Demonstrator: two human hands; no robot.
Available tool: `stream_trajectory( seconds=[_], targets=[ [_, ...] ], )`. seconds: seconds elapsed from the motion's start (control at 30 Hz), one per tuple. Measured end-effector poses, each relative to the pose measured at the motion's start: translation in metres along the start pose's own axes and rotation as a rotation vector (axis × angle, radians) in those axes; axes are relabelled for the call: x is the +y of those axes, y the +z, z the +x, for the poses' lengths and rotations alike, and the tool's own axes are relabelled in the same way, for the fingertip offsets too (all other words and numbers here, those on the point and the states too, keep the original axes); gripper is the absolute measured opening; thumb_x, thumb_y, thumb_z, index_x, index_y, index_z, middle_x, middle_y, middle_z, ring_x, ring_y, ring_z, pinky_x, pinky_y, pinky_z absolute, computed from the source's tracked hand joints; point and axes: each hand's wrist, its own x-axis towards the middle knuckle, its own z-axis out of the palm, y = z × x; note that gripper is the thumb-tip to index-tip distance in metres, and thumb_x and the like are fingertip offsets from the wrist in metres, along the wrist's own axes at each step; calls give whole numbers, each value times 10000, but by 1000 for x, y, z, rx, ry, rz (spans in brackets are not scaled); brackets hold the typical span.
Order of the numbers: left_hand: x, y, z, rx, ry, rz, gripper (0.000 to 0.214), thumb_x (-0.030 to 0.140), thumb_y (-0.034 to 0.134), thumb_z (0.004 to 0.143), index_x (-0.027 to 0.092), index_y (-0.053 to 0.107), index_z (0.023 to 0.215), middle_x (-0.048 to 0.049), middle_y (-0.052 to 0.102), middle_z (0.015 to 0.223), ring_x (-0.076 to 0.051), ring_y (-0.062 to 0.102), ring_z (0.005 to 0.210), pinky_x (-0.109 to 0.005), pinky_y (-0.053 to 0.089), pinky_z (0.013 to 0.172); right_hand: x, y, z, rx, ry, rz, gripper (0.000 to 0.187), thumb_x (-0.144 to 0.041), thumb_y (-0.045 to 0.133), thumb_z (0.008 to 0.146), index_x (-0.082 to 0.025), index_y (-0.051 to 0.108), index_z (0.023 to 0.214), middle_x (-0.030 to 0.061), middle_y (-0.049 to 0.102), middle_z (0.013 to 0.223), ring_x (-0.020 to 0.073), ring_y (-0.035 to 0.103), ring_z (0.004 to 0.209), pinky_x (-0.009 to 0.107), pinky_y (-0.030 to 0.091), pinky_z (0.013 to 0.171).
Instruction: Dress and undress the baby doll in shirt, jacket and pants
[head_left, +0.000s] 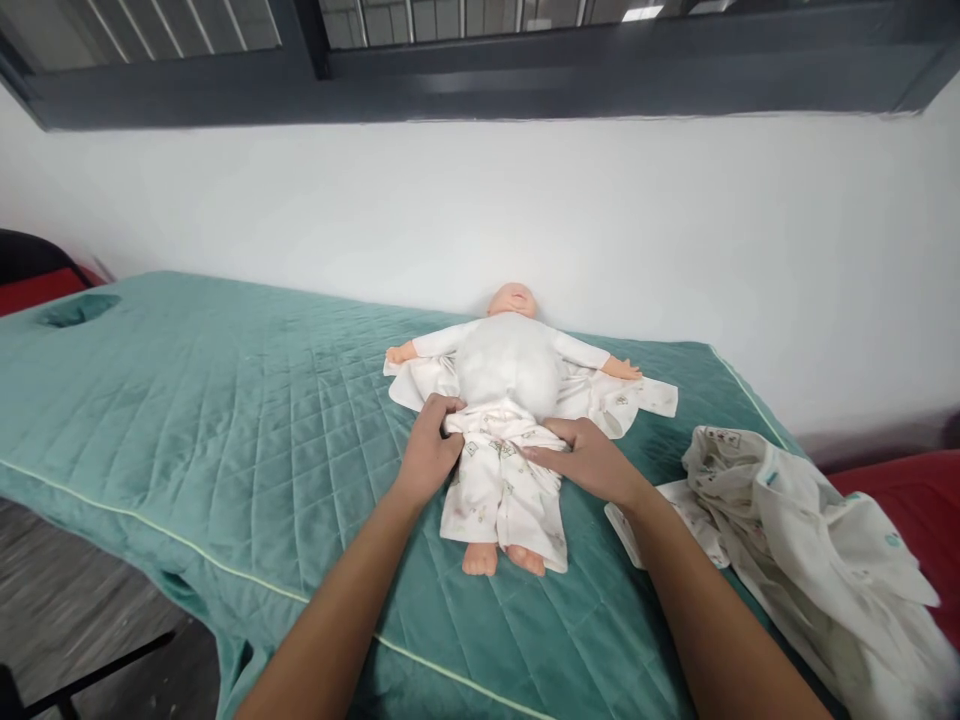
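A baby doll (pixel 510 360) with a white cloth body lies on its back, head by the wall and feet toward me. White printed trousers (pixel 499 485) cover its legs up to the lower belly, with the bare feet showing below the cuffs. My left hand (pixel 433 450) grips the waistband at the left side, thumb and fingers closed on the cloth. At the other side, my right hand (pixel 589 455) pinches the waistband too. Beneath the doll's back and arms a white printed shirt (pixel 600 398) is spread open, its sleeves outward.
A green quilted bed cover (pixel 262 400) lies under everything. White printed cloths (pixel 787 520) are heaped at the right edge, beside a red seat (pixel 900 490). A white wall (pixel 300 210) with a dark window frame stands behind. The cover has a hole (pixel 79 310) at far left.
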Motion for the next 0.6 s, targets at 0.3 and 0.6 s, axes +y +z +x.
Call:
stream_trajectory(
  seconds=[0.3, 0.6],
  targets=[
    [11, -10, -20, -44, 58, 11, 227, 40, 526, 697, 209, 564, 843, -24, 516, 946, -191, 551, 929, -321, 470, 879, 10, 5, 6, 68, 27, 11, 398, -563, 687, 785, -187, 617, 675, -29, 554, 660, 143, 486, 656, 254, 353, 573],
    [19, -15, -59, -117, 100, 71, 220, 58, 523, 706, 205, 577, 861, -58, 551, 1039, -231, 555, 1007, -360, 465, 913, 7, 13, 3, 231, 0, -131, 328, -504, 694, 770, -203, 611, 669, -33, 580, 648, 158, 512, 667, 264, 365, 601]
  ],
)
